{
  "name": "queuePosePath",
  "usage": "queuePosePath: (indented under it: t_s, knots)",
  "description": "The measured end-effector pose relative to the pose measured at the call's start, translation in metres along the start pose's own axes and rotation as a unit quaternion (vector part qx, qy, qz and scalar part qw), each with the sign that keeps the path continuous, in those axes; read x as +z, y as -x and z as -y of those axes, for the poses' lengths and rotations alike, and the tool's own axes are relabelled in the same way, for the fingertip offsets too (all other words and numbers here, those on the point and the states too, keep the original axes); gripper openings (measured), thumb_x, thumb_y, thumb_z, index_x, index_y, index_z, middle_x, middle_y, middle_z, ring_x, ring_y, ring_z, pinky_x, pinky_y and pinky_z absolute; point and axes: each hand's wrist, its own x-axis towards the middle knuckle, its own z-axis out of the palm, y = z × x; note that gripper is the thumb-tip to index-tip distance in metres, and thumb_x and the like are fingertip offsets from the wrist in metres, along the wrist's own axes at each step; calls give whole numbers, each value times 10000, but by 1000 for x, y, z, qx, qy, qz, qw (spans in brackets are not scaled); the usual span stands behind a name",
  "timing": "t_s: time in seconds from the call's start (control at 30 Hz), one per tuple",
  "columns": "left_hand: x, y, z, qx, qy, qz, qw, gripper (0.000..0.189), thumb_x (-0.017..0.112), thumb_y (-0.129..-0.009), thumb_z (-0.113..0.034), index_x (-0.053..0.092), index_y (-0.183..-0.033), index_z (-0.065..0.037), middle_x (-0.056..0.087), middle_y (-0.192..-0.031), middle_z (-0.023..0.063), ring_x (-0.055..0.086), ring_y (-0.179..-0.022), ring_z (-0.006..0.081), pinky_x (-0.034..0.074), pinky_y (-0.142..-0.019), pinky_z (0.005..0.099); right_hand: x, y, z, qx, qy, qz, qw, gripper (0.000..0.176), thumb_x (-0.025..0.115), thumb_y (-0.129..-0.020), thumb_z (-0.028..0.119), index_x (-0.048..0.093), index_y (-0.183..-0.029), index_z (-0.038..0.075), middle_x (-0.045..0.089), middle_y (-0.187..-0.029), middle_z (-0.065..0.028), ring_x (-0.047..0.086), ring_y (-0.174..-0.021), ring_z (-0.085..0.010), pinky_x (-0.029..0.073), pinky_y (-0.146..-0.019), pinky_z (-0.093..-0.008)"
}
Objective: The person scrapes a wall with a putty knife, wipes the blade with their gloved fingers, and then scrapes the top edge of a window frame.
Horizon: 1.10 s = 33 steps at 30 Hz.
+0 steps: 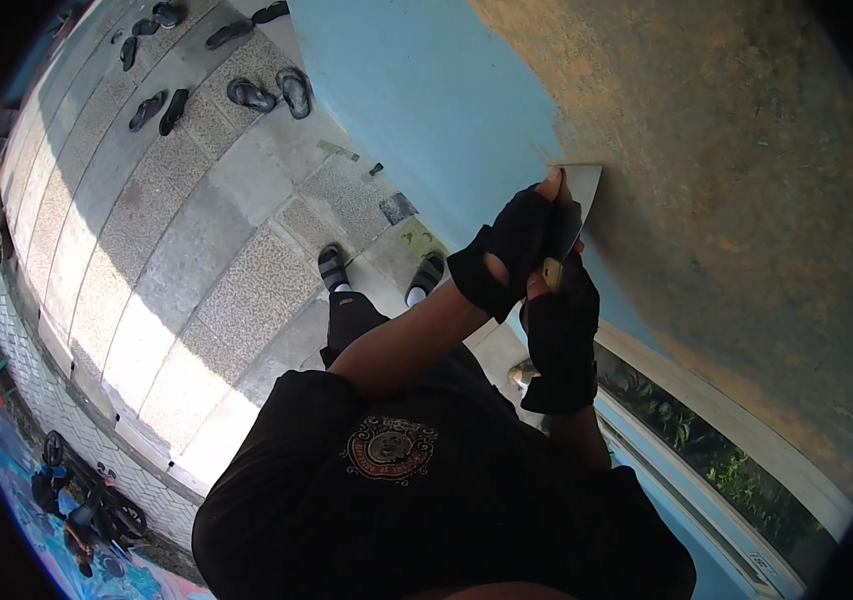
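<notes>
Just right of the frame's centre, the left hand [514,250] and right hand [561,340] were clenched round the scraper [583,192], its blade against the wall [726,200] at the blue paint [426,100] edge, where a low angle and steady push seemed wisest.

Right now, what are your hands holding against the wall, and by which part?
A scraper: the left hand wraps the upper handle, one fingertip on the blade; the right hand closes just below. The blade meets the wall.
</notes>
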Motion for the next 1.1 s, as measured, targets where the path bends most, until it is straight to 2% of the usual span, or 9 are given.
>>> queuePosePath:
  t_s: [0.13, 0.2, 0.27, 0.3, 0.7, 0.8, 0.93, 1.0, 1.1]
  knots:
    - [-13, -5, -18, -53, 31, 20, 998, 508, 518, -988, -626, 557, -872, -133, 609, -711, 66, 636, -666, 197, 518, -621, 347, 10, -2, -6, -38, 83, -22, 996, 365, 601, -947, 96, 585, -1296, -12, 630, -778, -26, 562, -608, -92, 458, -558, -267]
    - [-10, 1, -7, -58, 40, 19, 997, 531, 522, -974, -648, 568, -877, -128, 616, -720, 68, 642, -668, 194, 521, -619, 340, 8, 9, -4, 20, 44, -10, 999, 388, 609, -940, 93, 574, -1308, -22, 647, -808, -57, 586, -646, -111, 484, -597, -283]
    - [-2, 4, -6, -35, 8, 27, 999, 550, 530, -961, -666, 580, -885, -124, 620, -713, 72, 647, -665, 197, 528, -612, 336, 10, 12, -10, -31, -16, -86, 996, 322, 612, -937, 103, 604, -1235, -18, 634, -780, -59, 584, -626, -118, 481, -584, -296]
    - [3, 6, -15, -50, 32, -3, 998, 538, 545, -962, -650, 590, -894, -118, 619, -695, 75, 648, -657, 203, 528, -603, 330, 6, 8, -1, -50, 29, -48, 997, 251, 608, -943, 90, 609, -1171, -14, 614, -749, -37, 572, -597, -104, 458, -544, -285]
    - [-5, 11, -22, -66, 38, 61, 995, 496, 520, -1004, -588, 599, -875, -116, 626, -715, 70, 642, -675, 182, 524, -628, 310, 12, 16, -3, 52, -59, -47, 996, 130, 594, -959, 56, 598, -1081, 11, 575, -719, -5, 522, -516, -72, 405, -460, -247]
    - [-4, 6, -27, -65, -4, 26, 998, 520, 500, -1010, -595, 592, -849, -110, 623, -715, 65, 642, -681, 189, 527, -618, 311, 15, 10, -4, -9, -12, -44, 999, 180, 588, -960, 58, 606, -1132, 9, 571, -714, 1, 523, -532, -67, 412, -471, -247]
    - [-17, -3, -21, -63, 42, 70, 995, 496, 523, -1006, -574, 596, -918, -91, 644, -718, 79, 659, -635, 191, 530, -580, 316, 19, 4, 0, 49, -32, -15, 998, 262, 585, -963, 58, 603, -1219, 5, 601, -763, -6, 547, -575, -69, 436, -509, -243]
    - [-6, 5, -18, -23, -19, 53, 998, 510, 523, -1003, -583, 601, -897, -90, 647, -697, 82, 663, -637, 189, 528, -571, 315, 16, 13, -8, -4, 33, -60, 998, 328, 599, -965, 73, 588, -1286, 4, 637, -837, -16, 570, -635, -77, 460, -563, -243]
    - [-19, -5, -20, -80, 27, 82, 993, 520, 529, -995, -598, 587, -847, -103, 611, -683, 67, 645, -653, 197, 521, -603, 331, 25, 11, -4, -105, 49, -78, 990, 326, 613, -960, 90, 596, -1274, 5, 658, -892, -29, 582, -675, -83, 473, -597, -252]
